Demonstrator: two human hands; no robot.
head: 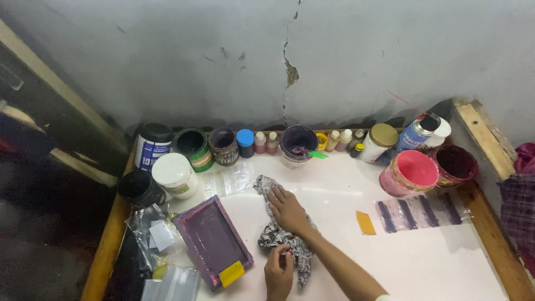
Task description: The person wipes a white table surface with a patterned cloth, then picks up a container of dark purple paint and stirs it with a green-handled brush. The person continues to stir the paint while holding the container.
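A black-and-white patterned rag (273, 233) lies crumpled on the white table top (423, 262). My right hand (287, 209) lies flat on the rag's upper part, fingers stretched toward the back left, with the forearm running off to the lower right. My left hand (278, 272) comes in from the bottom edge and pinches the rag's lower part between its fingertips. Just left of the rag rests a small wooden printing frame (212, 241) stained purple, with a yellow squeegee piece (231, 273) on its near corner.
Along the back wall stand several paint jars, small bottles and a spray can (419, 132); a purple tub (297, 143) holds a green stick. A pink pot (411, 173) stands right, near a striped purple print (421, 212) and an orange card (365, 222). Plastic bags (153, 234) lie left.
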